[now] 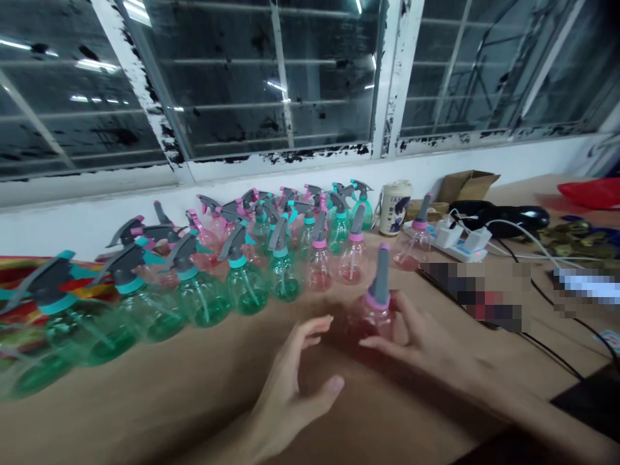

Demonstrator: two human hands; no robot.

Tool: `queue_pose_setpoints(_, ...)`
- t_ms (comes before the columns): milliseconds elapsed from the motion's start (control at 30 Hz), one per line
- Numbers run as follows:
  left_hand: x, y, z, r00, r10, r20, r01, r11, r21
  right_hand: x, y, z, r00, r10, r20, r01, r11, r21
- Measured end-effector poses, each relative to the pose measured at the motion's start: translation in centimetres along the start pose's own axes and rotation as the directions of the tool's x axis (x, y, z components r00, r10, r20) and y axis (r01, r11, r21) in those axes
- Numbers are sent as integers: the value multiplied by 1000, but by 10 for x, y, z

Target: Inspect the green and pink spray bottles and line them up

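Head view: teal-collared spray bottles (247, 290) and pink-collared spray bottles (351, 266) crowd the table (194, 400), with a printed cup (394, 208) and a power strip (461, 251) farther right. The leftmost bottle (41, 380) is cut off, and blur obscures the base of the held pink spray bottle (376, 315), so whether it touches the table is unclear. Pinched by the right hand (426, 342), it is just right of the spread left hand (293, 394), long axis near upright, grey trigger head (382, 278) uppermost.

The right hand (420, 342) apparently grips a pink spray bottle (378, 302).
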State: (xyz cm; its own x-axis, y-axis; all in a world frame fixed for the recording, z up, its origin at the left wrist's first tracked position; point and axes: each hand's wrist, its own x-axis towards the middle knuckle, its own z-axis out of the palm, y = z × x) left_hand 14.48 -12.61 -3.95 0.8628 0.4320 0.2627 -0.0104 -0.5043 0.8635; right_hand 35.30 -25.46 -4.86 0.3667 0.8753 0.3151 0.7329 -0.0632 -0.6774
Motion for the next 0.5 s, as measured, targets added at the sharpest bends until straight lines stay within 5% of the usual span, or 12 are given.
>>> queue_pose_setpoints(133,-2,-13,9,999,25,29,-30,986,167,9,51,-32,978,-91,-187,47,972,-228)
queue_pose_setpoints(233,-3,-19,11,998,40,52,-50,977,208,22,77,-45,970,-104,-219,40,959,-281)
queue_pose_setpoints(500,-4,-15,13,1000,15,20,-19,972,233,67,105,-54,953,-111,-284,16,948,-317)
